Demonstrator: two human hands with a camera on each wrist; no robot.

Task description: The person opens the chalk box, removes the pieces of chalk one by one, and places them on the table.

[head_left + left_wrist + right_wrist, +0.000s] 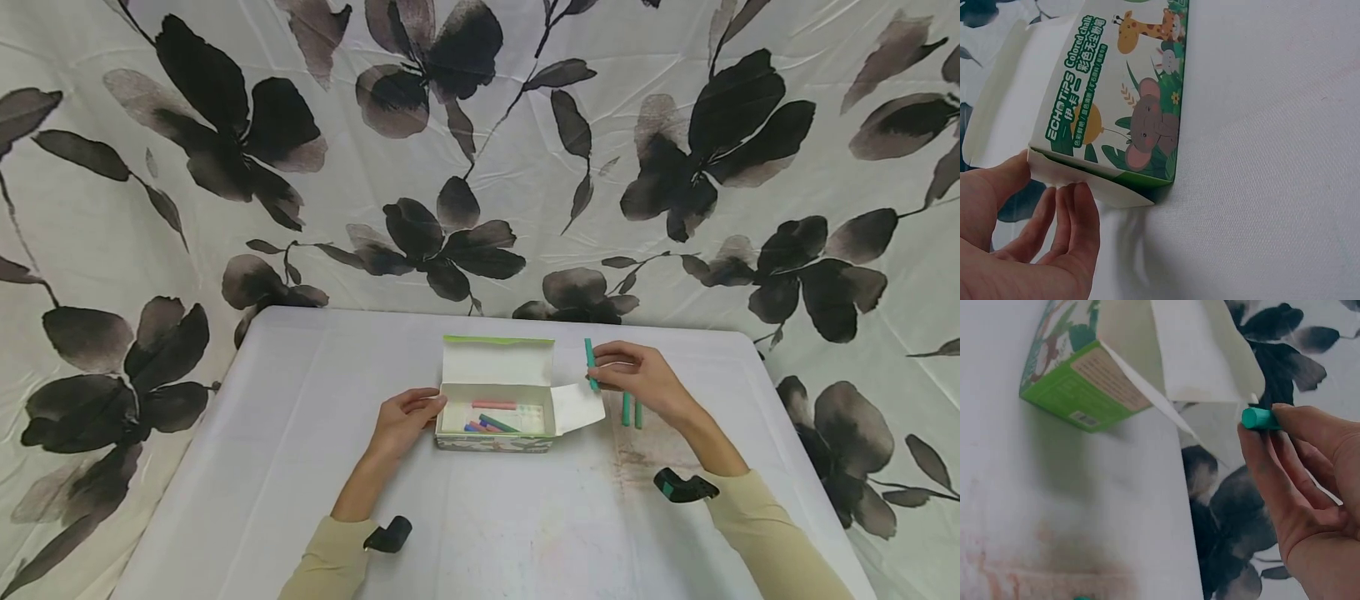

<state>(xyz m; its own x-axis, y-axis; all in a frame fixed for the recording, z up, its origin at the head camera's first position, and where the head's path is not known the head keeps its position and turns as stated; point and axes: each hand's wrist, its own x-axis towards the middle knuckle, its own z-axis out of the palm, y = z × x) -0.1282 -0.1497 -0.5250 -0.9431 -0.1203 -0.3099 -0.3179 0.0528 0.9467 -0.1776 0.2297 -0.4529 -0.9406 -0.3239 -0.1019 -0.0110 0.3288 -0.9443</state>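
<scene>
A cardboard box of colored chalk stands on the table with its lid up. Printed animals and the words "Colored chalk" cover its front. Inside lie a pink chalk stick and several others in blue, green and pink. My left hand pinches the box's left end flap between thumb and fingers. Beyond the right end flap, my right hand holds a teal-green chalk stick by thumb and fingertips, above the table. Its round end faces the right wrist camera.
Two more green chalk sticks lie on the table right of the box, below my right hand. Reddish-brown chalk smears mark the white tablecloth there. A flower-patterned cloth hangs behind the table's far edge.
</scene>
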